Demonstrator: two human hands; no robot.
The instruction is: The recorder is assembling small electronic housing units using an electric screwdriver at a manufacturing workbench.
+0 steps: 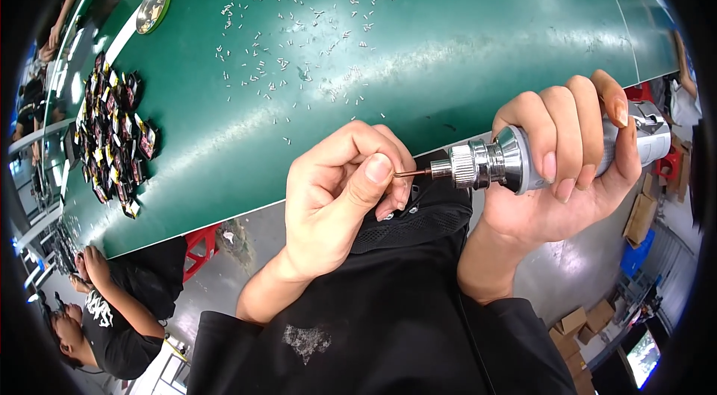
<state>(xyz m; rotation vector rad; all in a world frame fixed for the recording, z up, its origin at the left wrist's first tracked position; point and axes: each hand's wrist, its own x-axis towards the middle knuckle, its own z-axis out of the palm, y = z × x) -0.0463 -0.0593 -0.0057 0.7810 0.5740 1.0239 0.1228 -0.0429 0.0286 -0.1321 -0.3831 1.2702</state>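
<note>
Head view, one silver power screwdriver [523, 160] at 3 o'clock, right hand [575, 163] wrapped around it, left hand [340, 190] pinching at its bit tip [409, 172], many small screws [299, 29] scattered at 12 o'clock on one green table [463, 36], one dark parts heap [112, 134] at 9 o'clock.

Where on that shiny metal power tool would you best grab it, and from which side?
Probably around the smooth silver barrel of the tool, behind the ribbed collar, as the right hand does: it lies level, tip pointing left, so come from its right end, fingers wrapped over the top. The thin bit meets the left hand; keep off that end.
</note>
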